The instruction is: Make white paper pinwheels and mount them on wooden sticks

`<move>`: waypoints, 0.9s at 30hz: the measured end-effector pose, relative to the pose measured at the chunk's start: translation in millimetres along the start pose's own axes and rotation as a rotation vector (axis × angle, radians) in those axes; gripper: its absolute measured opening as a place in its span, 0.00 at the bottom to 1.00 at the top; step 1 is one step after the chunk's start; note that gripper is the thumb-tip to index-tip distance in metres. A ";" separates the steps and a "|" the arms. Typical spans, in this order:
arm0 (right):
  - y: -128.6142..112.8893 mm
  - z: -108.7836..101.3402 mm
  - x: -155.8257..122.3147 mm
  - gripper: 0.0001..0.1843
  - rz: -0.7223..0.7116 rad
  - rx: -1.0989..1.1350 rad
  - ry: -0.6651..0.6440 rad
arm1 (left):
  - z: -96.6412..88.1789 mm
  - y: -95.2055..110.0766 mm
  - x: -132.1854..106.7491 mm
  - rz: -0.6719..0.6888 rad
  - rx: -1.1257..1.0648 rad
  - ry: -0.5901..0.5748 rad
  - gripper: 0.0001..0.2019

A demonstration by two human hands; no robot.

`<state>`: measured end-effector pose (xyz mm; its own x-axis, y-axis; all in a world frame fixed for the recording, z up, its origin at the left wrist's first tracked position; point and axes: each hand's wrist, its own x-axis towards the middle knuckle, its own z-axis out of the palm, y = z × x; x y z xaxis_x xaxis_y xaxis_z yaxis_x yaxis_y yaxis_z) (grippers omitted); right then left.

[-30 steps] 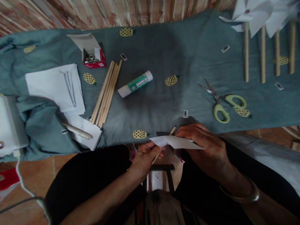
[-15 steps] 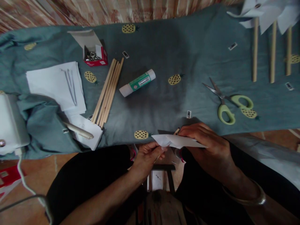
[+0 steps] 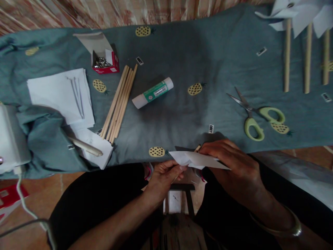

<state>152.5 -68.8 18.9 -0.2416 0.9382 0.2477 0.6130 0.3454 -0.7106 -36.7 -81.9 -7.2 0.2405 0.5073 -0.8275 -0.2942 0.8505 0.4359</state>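
Observation:
A folded white paper pinwheel [image 3: 200,159] is held edge-on above my lap, just off the table's near edge. My left hand [image 3: 166,175] is closed, thumb and fingers pinching the pinwheel near its middle. From the other side my right hand [image 3: 230,158] curls around the paper. The tip of a wooden stick [image 3: 198,148] pokes out by the right fingertips; the rest of it is hidden. Beyond my hands, a glue stick [image 3: 153,93] lies capped on the cloth, and green-handled scissors [image 3: 251,113] rest to the right with blades slightly apart.
Several wooden sticks [image 3: 118,104] lie bundled at left, beside a paper stack [image 3: 57,92]. An opened red box [image 3: 106,64] of small metal pieces stands behind them. Finished paper pinwheels [image 3: 299,15] on sticks lie at far right. A white appliance [image 3: 13,139] sits at the left edge.
The pinwheel has tilted slightly, and a fold shows more clearly near my right hand. Both hands keep their hold. The whole view has shifted a little.

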 end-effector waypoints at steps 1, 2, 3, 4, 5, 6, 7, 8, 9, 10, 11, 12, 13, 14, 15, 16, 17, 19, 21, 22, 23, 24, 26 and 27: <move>0.4 -0.2 -0.1 0.13 -0.010 -0.010 -0.003 | 0.2 0.3 -0.2 0.001 0.001 -0.001 0.18; 0.9 -0.3 -0.1 0.13 -0.019 -0.018 -0.007 | 0.3 0.4 -0.5 0.002 0.003 -0.002 0.19; 1.3 -0.4 -0.1 0.13 -0.028 -0.025 -0.009 | 0.1 0.3 -0.6 0.004 0.005 -0.004 0.19; 1.6 -0.5 -0.1 0.14 -0.035 -0.028 -0.013 | -0.1 0.1 -0.8 0.006 0.009 -0.005 0.19; 1.8 -0.5 -0.1 0.14 -0.040 -0.029 -0.013 | -0.5 -0.2 -0.9 0.005 0.015 -0.004 0.19; 1.9 -0.6 -0.1 0.14 -0.044 -0.027 -0.010 | -0.7 -0.5 -1.0 0.005 0.019 -0.001 0.20; 1.9 -0.6 0.0 0.15 -0.046 -0.025 -0.010 | -0.9 -0.7 -1.0 0.004 0.021 0.004 0.20; 1.7 -0.5 0.1 0.15 -0.044 -0.023 -0.011 | -0.9 -0.8 -1.1 0.002 0.021 0.008 0.20; 1.4 -0.5 0.2 0.15 -0.040 -0.021 -0.015 | -0.7 -0.7 -1.2 0.000 0.018 0.011 0.20; 1.1 -0.5 0.4 0.15 -0.036 -0.019 -0.018 | -0.3 -0.5 -1.3 -0.001 0.014 0.013 0.20; 0.7 -0.4 0.7 0.15 -0.032 -0.019 -0.020 | 0.2 0.0 -1.5 -0.002 0.008 0.015 0.20; 0.3 -0.4 1.0 0.15 -0.029 -0.020 -0.021 | 0.8 0.5 -1.6 -0.004 0.002 0.015 0.20; 0.0 -0.5 1.3 0.15 -0.027 -0.022 -0.021 | 1.3 1.0 -1.7 -0.007 -0.004 0.016 0.20; -0.3 -0.6 1.6 0.14 -0.026 -0.023 -0.020 | 1.7 1.5 -1.8 -0.012 -0.010 0.018 0.20; -0.4 -0.7 1.9 0.14 -0.025 -0.024 -0.021 | 2.0 1.8 -1.8 -0.018 -0.016 0.019 0.21; -0.4 -1.0 2.2 0.14 -0.020 -0.023 -0.025 | 2.0 2.0 -1.8 -0.024 -0.018 0.019 0.21; -0.2 -1.3 2.4 0.14 -0.012 -0.021 -0.032 | 1.8 1.9 -1.6 -0.025 -0.018 0.019 0.21; 0.5 -2.0 2.9 0.13 0.013 -0.009 -0.047 | 1.0 1.8 -1.1 -0.020 -0.011 0.017 0.21; 1.2 -2.9 4.0 0.11 0.050 0.007 -0.063 | 0.2 1.9 -0.7 -0.009 -0.001 0.012 0.21; 1.4 -3.3 4.7 0.10 0.073 0.012 -0.073 | -0.1 2.2 -0.6 -0.002 0.001 0.010 0.21; 1.5 -3.8 5.7 0.08 0.098 0.014 -0.083 | -0.2 2.7 -0.5 0.008 0.002 0.006 0.20; 1.4 -4.3 6.8 0.07 0.123 0.011 -0.094 | -0.3 3.2 -0.4 0.019 0.004 0.001 0.20; 0.7 -5.4 9.2 0.05 0.168 0.002 -0.114 | 0.0 4.3 -0.4 0.045 0.011 -0.008 0.19; 0.3 -5.9 10.3 0.05 0.186 0.003 -0.123 | 0.2 4.7 -0.3 0.058 0.014 -0.013 0.19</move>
<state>154.7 -58.8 25.2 -0.2145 0.9763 0.0295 0.6538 0.1660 -0.7383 -38.0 -78.0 -4.9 0.2352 0.5571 -0.7964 -0.2946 0.8217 0.4878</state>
